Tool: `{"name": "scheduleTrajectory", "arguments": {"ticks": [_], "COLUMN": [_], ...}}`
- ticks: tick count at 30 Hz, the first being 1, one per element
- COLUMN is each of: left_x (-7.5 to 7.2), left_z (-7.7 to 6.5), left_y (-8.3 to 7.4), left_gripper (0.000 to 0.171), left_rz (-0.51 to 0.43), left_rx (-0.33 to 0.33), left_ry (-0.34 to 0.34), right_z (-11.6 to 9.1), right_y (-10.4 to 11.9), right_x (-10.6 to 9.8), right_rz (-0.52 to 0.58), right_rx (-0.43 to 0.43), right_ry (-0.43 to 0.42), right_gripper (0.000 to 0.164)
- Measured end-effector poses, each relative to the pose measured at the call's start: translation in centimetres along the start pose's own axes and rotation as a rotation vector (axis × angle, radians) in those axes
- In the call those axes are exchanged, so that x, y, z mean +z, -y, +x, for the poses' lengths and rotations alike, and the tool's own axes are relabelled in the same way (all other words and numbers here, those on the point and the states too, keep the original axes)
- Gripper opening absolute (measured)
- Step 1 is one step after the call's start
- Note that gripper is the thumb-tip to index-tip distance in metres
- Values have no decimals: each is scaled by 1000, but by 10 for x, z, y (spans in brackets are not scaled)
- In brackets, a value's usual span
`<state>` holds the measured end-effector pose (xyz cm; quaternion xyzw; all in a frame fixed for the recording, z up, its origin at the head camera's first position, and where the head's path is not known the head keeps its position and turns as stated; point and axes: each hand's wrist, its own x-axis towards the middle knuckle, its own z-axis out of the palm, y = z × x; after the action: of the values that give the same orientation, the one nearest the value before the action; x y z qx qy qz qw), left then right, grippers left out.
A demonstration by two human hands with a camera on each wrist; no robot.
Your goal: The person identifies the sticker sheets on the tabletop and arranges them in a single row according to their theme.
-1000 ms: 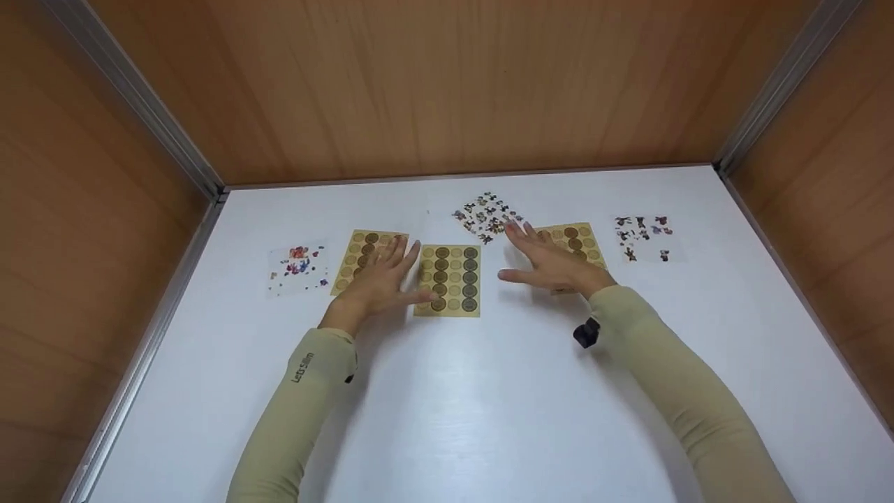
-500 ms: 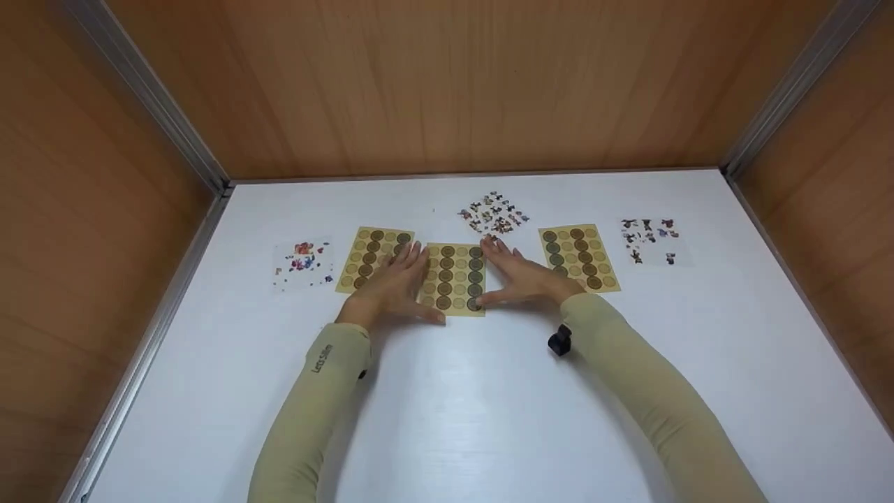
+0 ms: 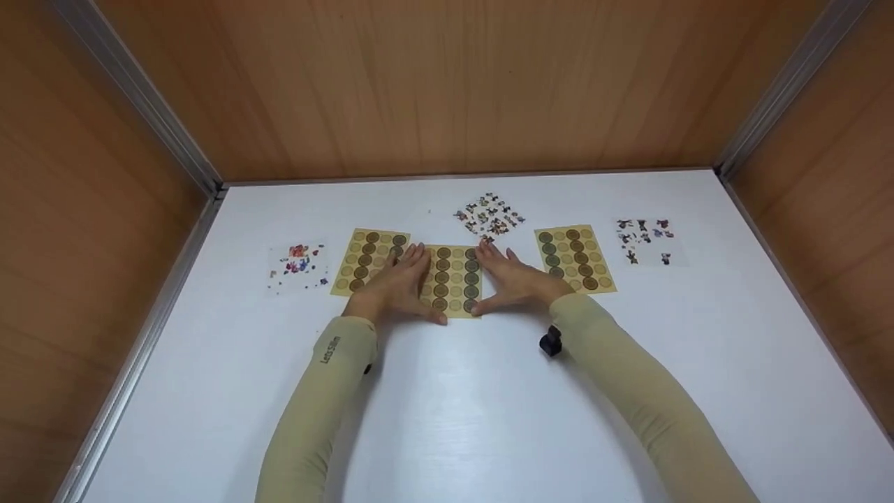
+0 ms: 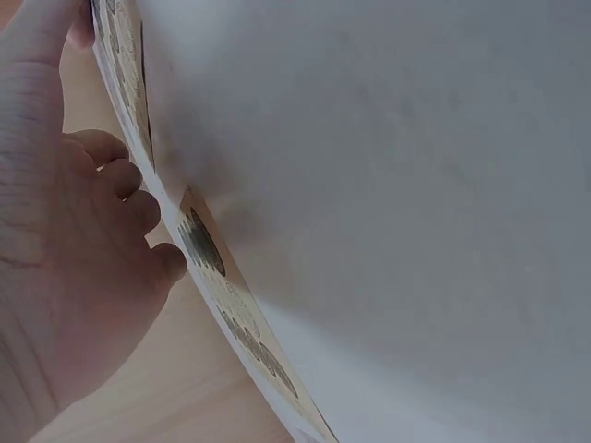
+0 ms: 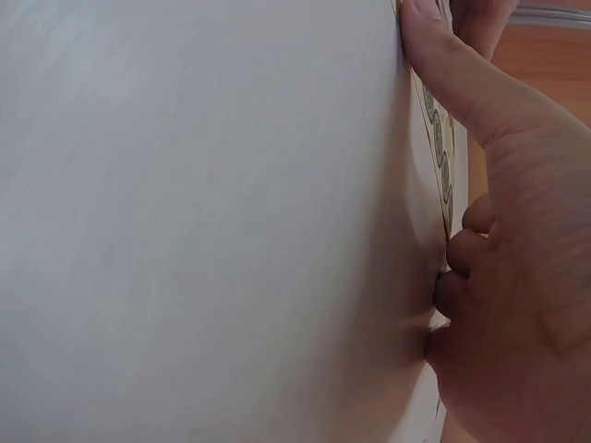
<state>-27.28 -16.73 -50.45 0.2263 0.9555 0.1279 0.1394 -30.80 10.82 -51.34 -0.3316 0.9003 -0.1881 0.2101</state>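
Observation:
A tan sheet of round stickers (image 3: 455, 279) lies flat on the white table, with a hand at each side. My left hand (image 3: 399, 285) rests at its left edge, fingers extended and thumb by the lower left corner; it also covers part of the left sticker sheet (image 3: 363, 257). At the right edge, my right hand (image 3: 515, 278) touches the middle sheet with fingertips near the top corner and thumb near the bottom one. In the right wrist view the thumb (image 5: 452, 69) lies along the sheet's edge. Neither hand grips anything.
A third tan sticker sheet (image 3: 576, 258) lies to the right. Clear sheets with small colourful stickers lie at the far left (image 3: 299, 267), back middle (image 3: 489, 215) and far right (image 3: 646, 241). Wooden panels (image 3: 461, 91) wall the table at back and sides.
My right hand has moved left, off the right sticker sheet to the middle one's right edge. My left hand has shifted slightly right and down onto the middle sheet's left edge.

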Motion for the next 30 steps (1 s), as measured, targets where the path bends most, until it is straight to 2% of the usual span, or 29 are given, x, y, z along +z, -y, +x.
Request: {"name": "scheduleTrajectory", "arguments": {"ticks": [6, 13, 30], "left_x": [-4, -4, -6], "left_z": [8, 13, 15], "left_y": [-5, -7, -8], "left_gripper": [148, 155, 156], "left_rz": [14, 61, 129], "left_rx": [-11, -66, -52], "left_ry": [22, 65, 74], "right_z": [1, 0, 0], "right_y": [-2, -1, -1], "right_x": [-3, -1, 1], "right_rz": [-35, -12, -21], "right_rx": [6, -1, -5], "right_ry": [-7, 0, -7], "right_gripper": [130, 130, 128]}}
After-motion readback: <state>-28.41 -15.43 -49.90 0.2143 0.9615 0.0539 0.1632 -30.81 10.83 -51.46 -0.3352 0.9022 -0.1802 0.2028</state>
